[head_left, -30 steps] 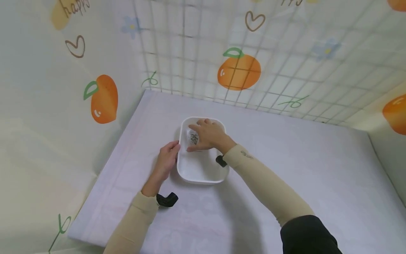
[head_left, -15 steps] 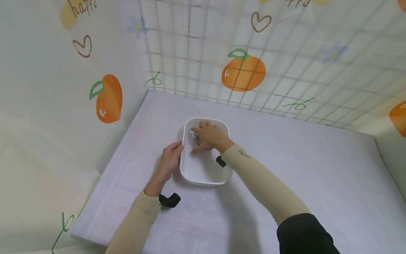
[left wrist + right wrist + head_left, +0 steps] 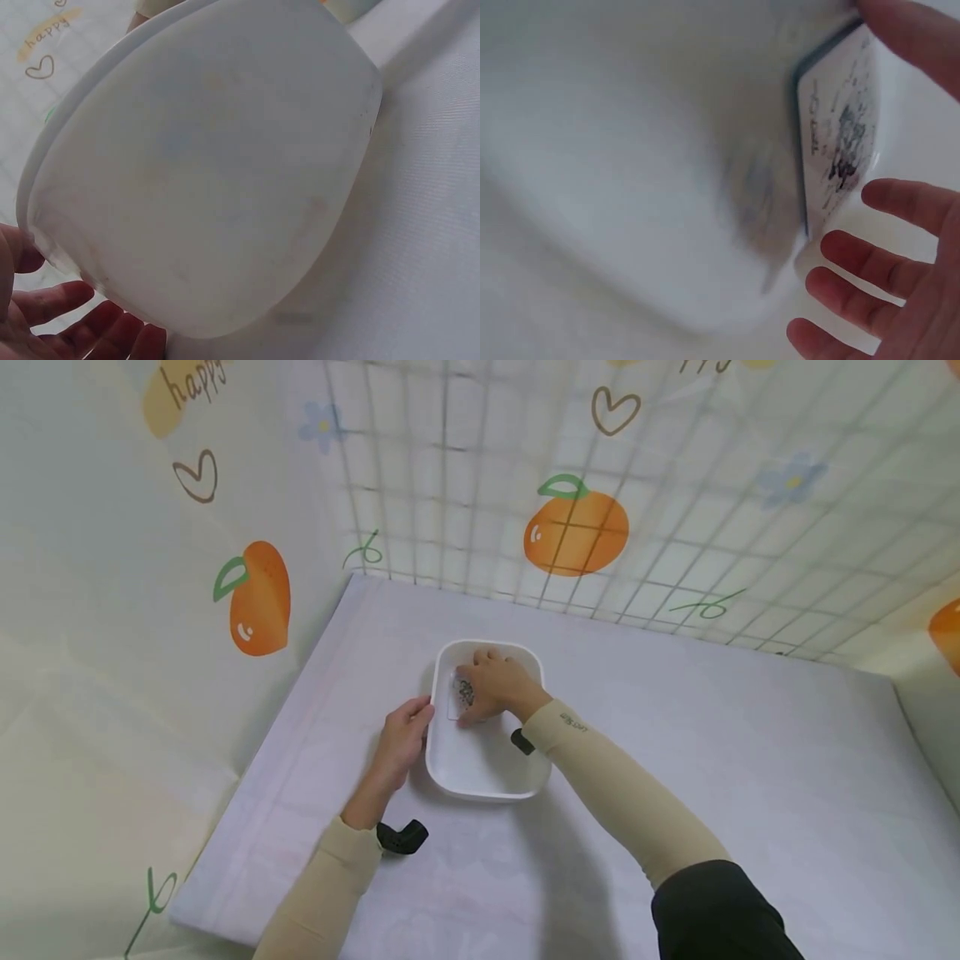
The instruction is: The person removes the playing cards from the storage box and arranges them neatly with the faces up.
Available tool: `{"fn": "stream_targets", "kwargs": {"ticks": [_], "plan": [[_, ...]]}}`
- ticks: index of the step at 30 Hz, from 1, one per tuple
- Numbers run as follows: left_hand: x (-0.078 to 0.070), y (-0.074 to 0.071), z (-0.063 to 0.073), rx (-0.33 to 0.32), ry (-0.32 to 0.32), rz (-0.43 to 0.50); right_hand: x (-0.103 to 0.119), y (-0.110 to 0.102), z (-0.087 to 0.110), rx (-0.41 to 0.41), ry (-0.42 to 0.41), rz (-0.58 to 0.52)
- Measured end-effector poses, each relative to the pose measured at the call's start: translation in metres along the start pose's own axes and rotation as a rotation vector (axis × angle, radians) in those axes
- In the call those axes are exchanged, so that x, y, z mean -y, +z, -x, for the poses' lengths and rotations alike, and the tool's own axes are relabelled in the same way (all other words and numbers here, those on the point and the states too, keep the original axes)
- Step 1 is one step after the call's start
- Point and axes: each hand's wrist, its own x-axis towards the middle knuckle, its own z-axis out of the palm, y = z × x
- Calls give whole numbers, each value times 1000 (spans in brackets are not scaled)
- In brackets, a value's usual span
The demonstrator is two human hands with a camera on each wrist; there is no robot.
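A white plastic tub (image 3: 483,768) with rounded corners stands on the table. My left hand (image 3: 401,737) holds its left side; in the left wrist view, the thumb lies at the rim and the curled fingers (image 3: 56,304) are against the outer wall. Inside the tub, toward its far end, lies a flat white rectangular piece (image 3: 840,135) with a dark printed pattern, like a card or a thin pack. Over it spreads my right hand (image 3: 501,687), thumb at one corner, the other fingers apart along the opposite side. The palm partly hides the piece in the head view.
A pale cloth covers the table (image 3: 720,777). Behind it rises a wire grid (image 3: 465,502) under a sheet printed with oranges; a similar sheet (image 3: 90,693) hangs at the left. Black wrist mounts (image 3: 402,837) stick out from the sleeves.
The right hand's thumb and fingers have drawn slightly closer together around the flat piece. The left hand keeps its place on the tub. The head view has shifted a little.
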Motion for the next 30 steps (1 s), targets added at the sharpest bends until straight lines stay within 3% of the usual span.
{"fn": "stream_targets", "kwargs": {"ticks": [21, 30], "plan": [[-1, 2, -1, -25, 9, -9, -1, -6, 1, -31, -43, -36], [-6, 7, 4, -61, 38, -36, 2, -25, 21, -89, -104, 10]]}}
